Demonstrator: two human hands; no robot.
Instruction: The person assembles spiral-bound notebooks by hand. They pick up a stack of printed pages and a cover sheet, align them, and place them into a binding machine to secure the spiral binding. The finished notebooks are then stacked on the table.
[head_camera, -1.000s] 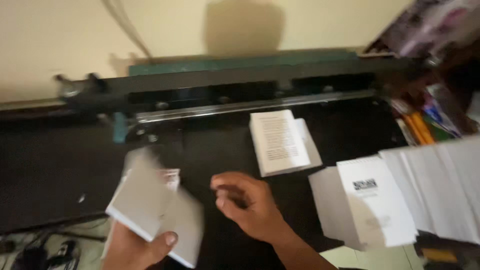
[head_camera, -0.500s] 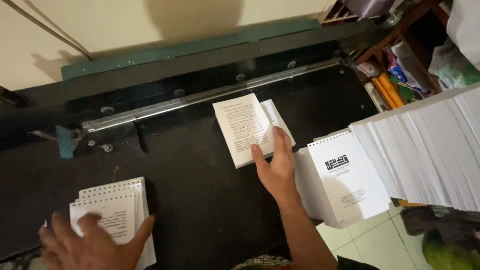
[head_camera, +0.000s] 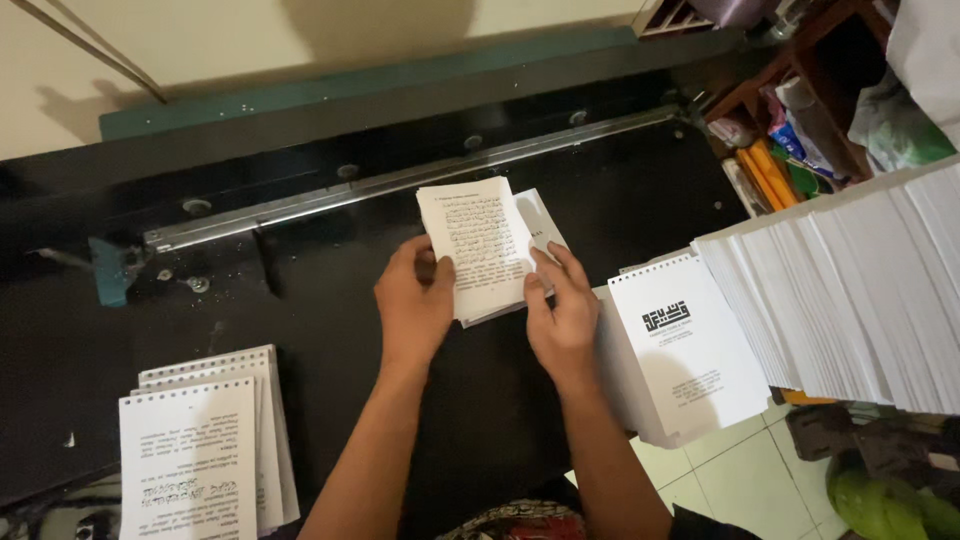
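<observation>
A small stack of printed white pages (head_camera: 478, 240) lies on the black machine bed (head_camera: 330, 300), just below a long metal bar (head_camera: 400, 180). My left hand (head_camera: 412, 305) grips the stack's left edge, thumb on top. My right hand (head_camera: 560, 310) grips its right lower edge, fingers over the pages. Both hands hold the stack slightly raised at its near end. A second sheet (head_camera: 540, 222) peeks out underneath on the right.
A pile of punched pages (head_camera: 200, 450) sits at the lower left. A punched booklet stack (head_camera: 680, 345) lies to the right, beside a tall white paper pile (head_camera: 850, 290). A wooden shelf with pens and clutter (head_camera: 790, 130) stands at the top right. Tiled floor (head_camera: 720, 480) shows below.
My left hand left the punched pile at the lower left and came across to the printed stack's left edge. My right hand shifted slightly and now grips the stack with it.
</observation>
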